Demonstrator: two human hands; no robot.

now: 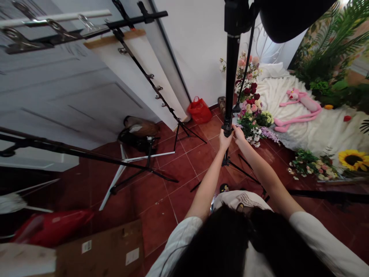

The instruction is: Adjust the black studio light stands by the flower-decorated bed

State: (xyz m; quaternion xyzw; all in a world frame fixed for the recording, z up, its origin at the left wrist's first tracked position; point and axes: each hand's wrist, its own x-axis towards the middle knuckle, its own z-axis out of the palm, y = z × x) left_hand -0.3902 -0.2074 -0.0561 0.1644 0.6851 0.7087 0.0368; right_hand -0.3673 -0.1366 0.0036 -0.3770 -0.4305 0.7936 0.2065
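A black light stand (230, 73) rises upright in front of me, with a large black lamp head (288, 17) at its top. My left hand (225, 139) is wrapped round the pole just below a black clamp collar (227, 127). My right hand (238, 133) is closed at the right side of the same collar, its fingers on the knob area, partly hidden. Both hands are close together. Below them the stand's tripod legs (243, 171) spread over the red tiled floor (184, 192).
Left are a backdrop stand with clips (138, 65), a white-legged stand (115, 184) and a cardboard box (100, 250). A red bag (199, 110) sits by the wall. Flowers (250, 104) and a pink plush toy (307, 104) on white cloth (323, 134) are at right.
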